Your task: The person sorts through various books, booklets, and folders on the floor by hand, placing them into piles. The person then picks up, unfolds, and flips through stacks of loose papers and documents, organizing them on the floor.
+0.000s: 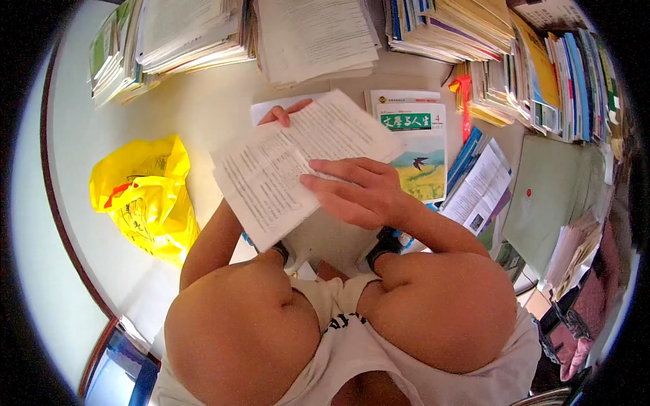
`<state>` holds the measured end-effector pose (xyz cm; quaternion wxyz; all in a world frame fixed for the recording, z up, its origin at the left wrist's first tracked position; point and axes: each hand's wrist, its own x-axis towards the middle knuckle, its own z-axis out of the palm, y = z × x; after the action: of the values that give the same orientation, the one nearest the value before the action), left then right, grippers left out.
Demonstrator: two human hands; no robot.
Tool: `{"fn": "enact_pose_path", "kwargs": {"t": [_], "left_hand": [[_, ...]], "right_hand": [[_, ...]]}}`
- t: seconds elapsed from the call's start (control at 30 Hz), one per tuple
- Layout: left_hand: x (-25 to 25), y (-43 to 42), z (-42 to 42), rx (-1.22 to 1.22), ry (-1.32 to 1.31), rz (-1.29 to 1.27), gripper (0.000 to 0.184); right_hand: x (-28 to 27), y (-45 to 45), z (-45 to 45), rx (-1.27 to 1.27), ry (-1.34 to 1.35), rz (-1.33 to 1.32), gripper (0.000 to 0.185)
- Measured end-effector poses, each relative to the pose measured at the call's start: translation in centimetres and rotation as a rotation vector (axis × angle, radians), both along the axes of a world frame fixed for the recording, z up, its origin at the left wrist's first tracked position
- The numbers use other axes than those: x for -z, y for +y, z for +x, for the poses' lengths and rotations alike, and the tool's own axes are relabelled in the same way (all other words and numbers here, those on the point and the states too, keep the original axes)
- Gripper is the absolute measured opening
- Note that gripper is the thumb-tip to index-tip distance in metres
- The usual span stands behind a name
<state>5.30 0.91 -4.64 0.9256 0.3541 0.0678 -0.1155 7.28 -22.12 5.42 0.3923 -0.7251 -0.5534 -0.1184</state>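
Observation:
A sheaf of printed papers point(271, 176) is held tilted above my knees, with a crease across the middle of its top page. Behind it, my left hand point(284, 112) grips the sheaf, its fingertips curling over the far edge; the palm is hidden. My right hand point(359, 189) lies across the printed face with its fingers stretched out, touching the page. Just right of the sheaf, a magazine point(420, 145) with a green title band and a bird on its cover lies on the floor, over another white booklet point(406, 97).
Paper stacks point(315, 40) and piles of books point(453, 34) line the far side. To the left sits a yellow plastic bag point(145, 203). Books stand upright point(575, 81) at the right, near a grey-green folder point(552, 196) and leaflets point(477, 186).

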Motion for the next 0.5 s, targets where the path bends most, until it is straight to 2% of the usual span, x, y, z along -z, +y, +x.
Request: {"fn": "enact_pose_path", "kwargs": {"t": [0.13, 0.23, 0.3, 0.43, 0.5], "left_hand": [[0.8, -0.7, 1.0, 0.005, -0.132, -0.215, 0.018], [1.7, -0.1, 1.0, 0.01, -0.216, -0.166, 0.022], [2.1, -0.2, 0.7, -0.005, -0.186, -0.048, 0.024], [2.0, -1.1, 0.1, -0.019, -0.236, 0.023, 0.021], [0.3, -1.6, -0.6, 0.017, -0.042, 0.143, 0.019]], "right_hand": [[1.1, -0.7, -0.5, 0.034, 0.005, 0.053, 0.021], [2.3, -1.8, -0.7, 0.093, 0.01, 0.085, 0.028], [2.6, -2.4, -0.8, 0.098, 0.036, 0.117, 0.035], [3.9, -3.5, -1.2, 0.143, 0.074, 0.167, 0.038], [4.7, -4.1, -1.3, 0.194, 0.25, 0.113, 0.037]]}}
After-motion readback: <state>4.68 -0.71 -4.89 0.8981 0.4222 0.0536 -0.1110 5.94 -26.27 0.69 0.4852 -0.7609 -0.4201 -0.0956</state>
